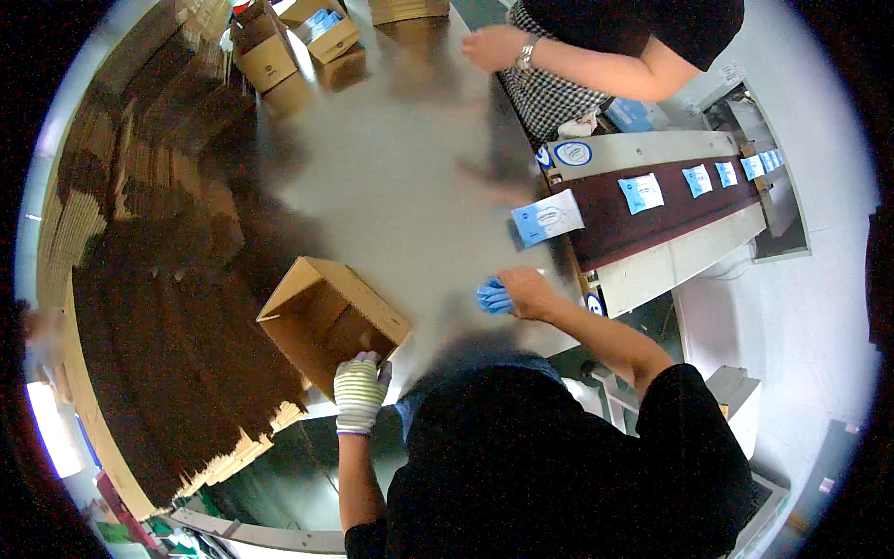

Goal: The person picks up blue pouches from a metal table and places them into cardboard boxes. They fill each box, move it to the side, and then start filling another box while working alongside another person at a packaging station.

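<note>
Gloved left hand point(359, 391) at near rim of open carton point(365, 300), grip indeterminable, bare right hand point(529, 294) closed on blue packaging point(493, 296), flat packet point(548, 219) beside conveyor belt point(605, 235)

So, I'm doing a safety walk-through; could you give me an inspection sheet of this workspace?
Surface: shiny grey tabletop, with reflections.
Job's things: open cardboard box, mouth facing up; blue packaging in hand; blue-and-white packet at the conveyor's end; more packets spaced along the maroon belt.
Clutter: open cartons at the far edge; brown stacks, apparently cardboard, on the left.
Hands: left hand, in a striped glove, at the box's near edge; right hand, bare, holding the blue packaging.
Cables: none clearly made out.
Surroundings: co-worker's arm across the table; pale wall at right.
</note>
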Demonstrator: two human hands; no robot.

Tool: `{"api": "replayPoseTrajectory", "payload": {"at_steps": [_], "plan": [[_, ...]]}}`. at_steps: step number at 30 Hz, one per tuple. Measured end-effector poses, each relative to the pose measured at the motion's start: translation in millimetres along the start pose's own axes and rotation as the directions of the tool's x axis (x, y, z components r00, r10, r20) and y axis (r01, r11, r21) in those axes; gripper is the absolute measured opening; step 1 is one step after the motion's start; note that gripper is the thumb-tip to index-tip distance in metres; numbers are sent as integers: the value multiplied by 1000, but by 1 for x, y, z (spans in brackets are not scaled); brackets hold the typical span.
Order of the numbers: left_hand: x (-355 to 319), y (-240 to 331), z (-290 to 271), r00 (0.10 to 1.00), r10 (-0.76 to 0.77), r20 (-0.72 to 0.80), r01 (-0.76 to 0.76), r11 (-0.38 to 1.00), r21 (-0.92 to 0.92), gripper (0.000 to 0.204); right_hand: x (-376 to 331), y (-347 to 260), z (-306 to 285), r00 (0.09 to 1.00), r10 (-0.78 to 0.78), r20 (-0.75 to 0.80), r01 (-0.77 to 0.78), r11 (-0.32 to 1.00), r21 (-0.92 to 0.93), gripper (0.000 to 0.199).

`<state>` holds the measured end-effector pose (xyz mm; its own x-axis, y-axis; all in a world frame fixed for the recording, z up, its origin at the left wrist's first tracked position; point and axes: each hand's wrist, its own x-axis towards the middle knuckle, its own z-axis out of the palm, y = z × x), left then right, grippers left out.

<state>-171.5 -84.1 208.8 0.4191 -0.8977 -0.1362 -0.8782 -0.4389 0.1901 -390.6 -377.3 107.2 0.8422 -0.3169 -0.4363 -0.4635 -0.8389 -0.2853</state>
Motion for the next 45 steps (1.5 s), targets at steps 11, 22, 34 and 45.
{"api": "replayPoseTrajectory", "payload": {"at_steps": [11,22,34,45], "plan": [[-26,16,82,955,7,-296,-113,932,-344,13,-22,-200,-97,867,-233,-440,461,42,886,78],[-53,41,87,992,118,-43,-103,958,266,21,57,-259,1,830,-556,-27,542,818,-191,28],[-37,31,59,989,104,-101,-84,980,180,11,-25,-191,-91,828,-461,-320,557,747,363,39],[-42,24,70,988,125,-92,-101,968,230,11,-9,-40,-86,944,-239,-228,282,943,179,38]]}}
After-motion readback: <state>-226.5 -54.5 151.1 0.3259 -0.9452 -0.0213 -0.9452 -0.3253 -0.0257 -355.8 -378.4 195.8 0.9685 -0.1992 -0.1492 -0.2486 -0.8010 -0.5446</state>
